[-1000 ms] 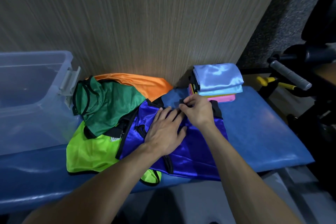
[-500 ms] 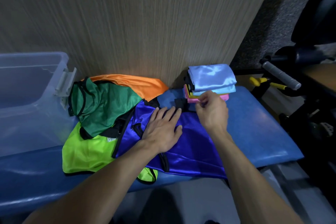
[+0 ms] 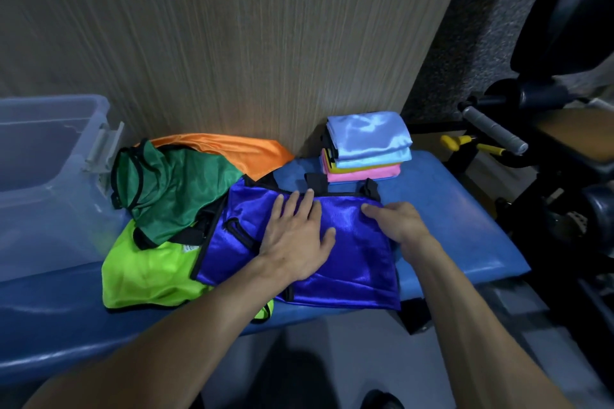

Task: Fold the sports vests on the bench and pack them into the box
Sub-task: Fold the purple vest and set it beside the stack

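A shiny purple-blue vest (image 3: 352,256) with black trim lies spread on the blue padded bench (image 3: 465,219). My left hand (image 3: 295,236) presses flat on its middle, fingers straight. My right hand (image 3: 395,221) rests on the vest's right side, fingers bent slightly onto the cloth. Left of it lie a crumpled green vest (image 3: 176,189), an orange vest (image 3: 239,149) behind it and a lime vest (image 3: 146,272) in front. A stack of folded vests (image 3: 365,146), light blue on top, pink and yellow below, stands at the back of the bench. The clear plastic box (image 3: 50,183) sits at the far left.
A wood-grain wall panel (image 3: 232,43) rises right behind the bench. Dark gym equipment (image 3: 548,176) with a grey-gripped bar and yellow handles crowds the right side. The bench's front edge drops to a grey floor below my arms.
My right hand has drawn back from the vest's top strap near the folded stack and come down onto the vest's right side. The vest now lies flatter. My left hand stays pressed on it.
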### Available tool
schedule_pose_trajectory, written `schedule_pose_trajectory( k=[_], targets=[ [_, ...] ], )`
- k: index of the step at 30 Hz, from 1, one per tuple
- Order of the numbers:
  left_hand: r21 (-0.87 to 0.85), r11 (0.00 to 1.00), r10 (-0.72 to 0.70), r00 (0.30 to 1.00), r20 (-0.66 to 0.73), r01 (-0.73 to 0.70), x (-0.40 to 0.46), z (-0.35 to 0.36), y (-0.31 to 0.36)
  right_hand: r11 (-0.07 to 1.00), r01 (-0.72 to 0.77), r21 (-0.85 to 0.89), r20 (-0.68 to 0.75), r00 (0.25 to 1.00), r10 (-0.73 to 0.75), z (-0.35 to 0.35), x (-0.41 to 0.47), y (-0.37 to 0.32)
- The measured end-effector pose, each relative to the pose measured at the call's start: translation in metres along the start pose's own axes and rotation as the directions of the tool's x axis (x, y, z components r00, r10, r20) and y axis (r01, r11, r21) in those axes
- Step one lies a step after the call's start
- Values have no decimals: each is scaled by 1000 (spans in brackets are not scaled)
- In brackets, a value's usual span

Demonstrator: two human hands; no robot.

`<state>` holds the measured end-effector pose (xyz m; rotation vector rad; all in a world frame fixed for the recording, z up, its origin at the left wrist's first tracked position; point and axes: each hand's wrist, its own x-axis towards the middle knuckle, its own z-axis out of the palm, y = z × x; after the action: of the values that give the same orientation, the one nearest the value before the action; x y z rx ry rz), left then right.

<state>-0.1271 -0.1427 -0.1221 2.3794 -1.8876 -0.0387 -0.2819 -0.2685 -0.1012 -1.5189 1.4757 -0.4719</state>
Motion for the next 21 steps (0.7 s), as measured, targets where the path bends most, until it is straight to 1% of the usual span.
schedule_pose_trajectory(
  k=[1, 2, 4, 6, 11, 12, 14, 15, 17, 19, 21],
  targets=[
    [-5, 1000, 0, 998, 65, 0, -1, 4, 1, 998, 39, 53, -35, 999, -37, 2, 0, 1],
    [-12, 1000, 3, 994, 112, -2, -2, 7, 4, 994, 86, 70, -77, 994, -81, 2, -1, 3],
    [-49, 999, 14, 989, 145, -7, -1, 11, 13, 986, 157, 64, -136, 980, -147, -3, -4, 8],
    [-89, 996, 40, 987, 156, -27, 2, 13, 30, 981, 185, 50, -198, 965, -172, -17, -3, 18],
    [-90, 990, 123, 979, 160, -110, 10, 20, 72, 994, 89, 62, -292, 954, -67, -70, 4, 48],
    [-94, 988, 136, 978, 157, -122, 12, 22, 77, 995, 88, 56, -315, 947, -66, -80, 7, 55],
    [-96, 984, 165, 976, 142, -152, 14, 23, 80, 995, 95, -20, -352, 931, -96, -94, 11, 69],
    [-102, 981, 178, 976, 129, -165, 15, 23, 78, 994, 84, -64, -357, 929, -101, -99, 13, 75],
    [-133, 976, 188, 977, 97, -175, 17, 21, 69, 993, 72, -92, -329, 939, -98, -102, 11, 78],
    [-149, 976, 169, 984, 62, -158, 19, 17, 53, 988, 95, -122, -294, 947, -128, -102, 8, 76],
    [-121, 983, 146, 989, 38, -140, 21, 15, 34, 978, 113, -176, -278, 947, -160, -100, 9, 75]
  ],
)
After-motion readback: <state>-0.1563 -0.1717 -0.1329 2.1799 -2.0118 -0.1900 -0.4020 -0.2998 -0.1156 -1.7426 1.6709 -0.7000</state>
